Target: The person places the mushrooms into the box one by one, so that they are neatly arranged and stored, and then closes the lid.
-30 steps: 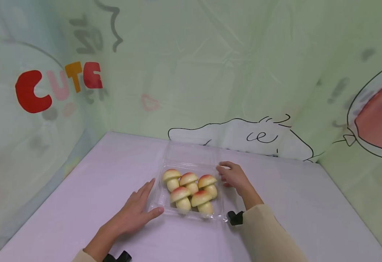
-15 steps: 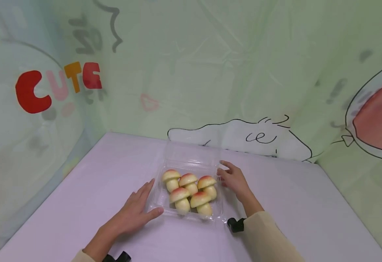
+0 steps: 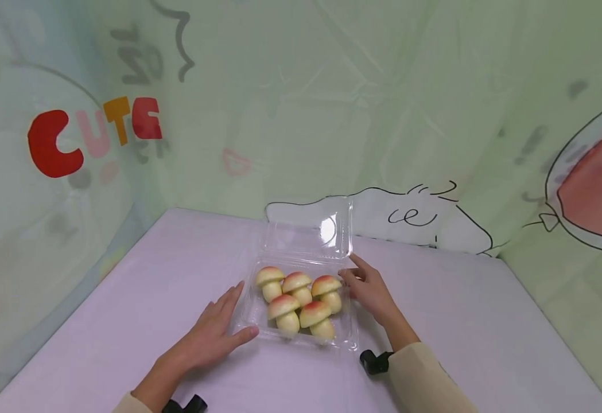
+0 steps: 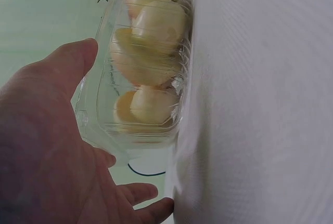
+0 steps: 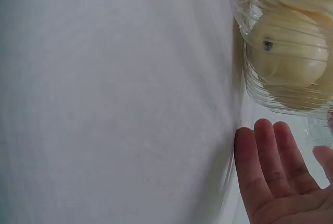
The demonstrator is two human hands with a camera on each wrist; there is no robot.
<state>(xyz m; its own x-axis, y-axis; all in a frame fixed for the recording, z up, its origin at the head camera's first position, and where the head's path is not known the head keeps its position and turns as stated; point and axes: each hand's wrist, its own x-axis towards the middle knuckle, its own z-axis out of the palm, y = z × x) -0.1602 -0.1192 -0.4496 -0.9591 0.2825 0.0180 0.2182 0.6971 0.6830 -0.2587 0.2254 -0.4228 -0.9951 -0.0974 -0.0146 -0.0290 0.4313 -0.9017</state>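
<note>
A clear plastic clamshell box (image 3: 301,339) sits on the table, holding several pale yellow mushroom-shaped pieces (image 3: 283,310) with reddish caps. Its hinged lid (image 3: 308,238) stands tilted up at the back. My left hand (image 3: 210,332) lies along the box's left side, fingers straight and thumb near the front left corner; the left wrist view shows the thumb close to the rim. At the right side is my right hand (image 3: 370,289), its index fingertip at the lid's lower right corner. In the right wrist view several of its fingers (image 5: 276,156) are extended beside the box.
The box rests on a table (image 3: 461,321) under a pale lilac cloth. Green printed curtains (image 3: 331,115) enclose the back and both sides. A black wrist device (image 3: 375,362) is worn near the right sleeve, and another (image 3: 186,405) near the left.
The lid has risen from lying back to a tilted stance, with my right index finger at its corner. My right hand has shifted slightly; the left hand has stayed in place.
</note>
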